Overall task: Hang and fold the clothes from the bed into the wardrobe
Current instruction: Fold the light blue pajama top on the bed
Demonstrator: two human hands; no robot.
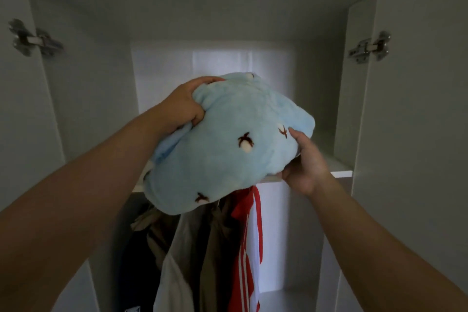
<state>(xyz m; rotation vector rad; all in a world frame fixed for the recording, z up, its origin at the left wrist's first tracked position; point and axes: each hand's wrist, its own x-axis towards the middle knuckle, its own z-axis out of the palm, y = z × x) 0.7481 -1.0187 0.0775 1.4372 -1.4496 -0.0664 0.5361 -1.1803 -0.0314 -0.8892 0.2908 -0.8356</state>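
A folded light-blue fleece garment [228, 139] with small brown-and-white marks is held up at the front edge of the wardrobe's upper shelf [339, 172]. My left hand [184, 106] grips its upper left side, fingers dug into the fabric. My right hand [304, 159] holds its lower right edge from below, thumb on the front. The bundle's back part lies over the shelf edge; its lower part hangs in front of the shelf.
Below the shelf hang several clothes: a red-and-white striped top [248, 248], an olive garment [215, 248], a white one [172, 273]. Both wardrobe doors stand open, with hinges at left [33, 39] and right [369, 47]. The upper compartment [215, 58] reaches back behind the bundle.
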